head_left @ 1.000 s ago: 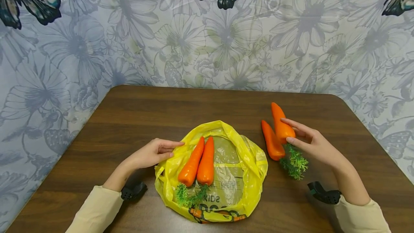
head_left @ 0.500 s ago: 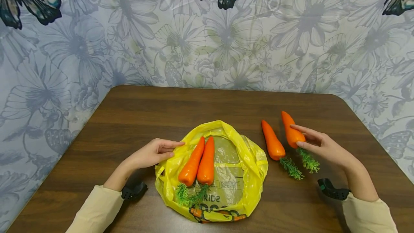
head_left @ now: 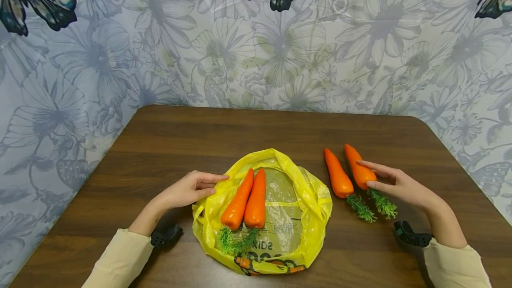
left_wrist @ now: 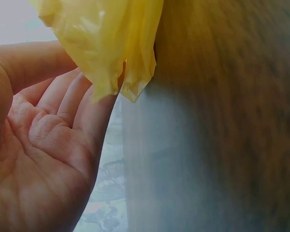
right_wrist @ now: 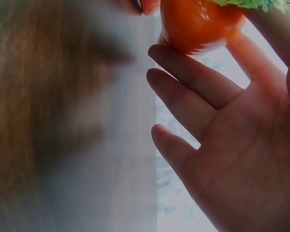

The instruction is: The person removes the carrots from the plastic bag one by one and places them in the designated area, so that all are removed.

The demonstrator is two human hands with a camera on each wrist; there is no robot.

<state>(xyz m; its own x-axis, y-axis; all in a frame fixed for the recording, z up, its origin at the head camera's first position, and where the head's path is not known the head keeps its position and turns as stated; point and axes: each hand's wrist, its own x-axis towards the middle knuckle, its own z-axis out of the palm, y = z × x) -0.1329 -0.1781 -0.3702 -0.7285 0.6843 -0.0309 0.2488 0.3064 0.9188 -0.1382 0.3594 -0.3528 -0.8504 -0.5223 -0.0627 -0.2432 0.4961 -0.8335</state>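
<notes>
Lying thick end in the right grip (head_left: pixel 404 189), one carrot (head_left: pixel 358 167) points away.

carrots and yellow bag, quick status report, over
Left hand holding yellow plastic bag by rim. Right hand pinching rightmost carrot. Two carrots inside bag, one loose carrot outside. No obstruction visible.

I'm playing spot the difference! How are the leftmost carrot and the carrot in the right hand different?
The leftmost carrot lies in the bag, no hand on it; the held carrot is outside, pinched by the right hand. In the head view, the leftmost carrot tapers toward upper right, the held carrot toward upper left. Both are orange with green leaves.
</notes>
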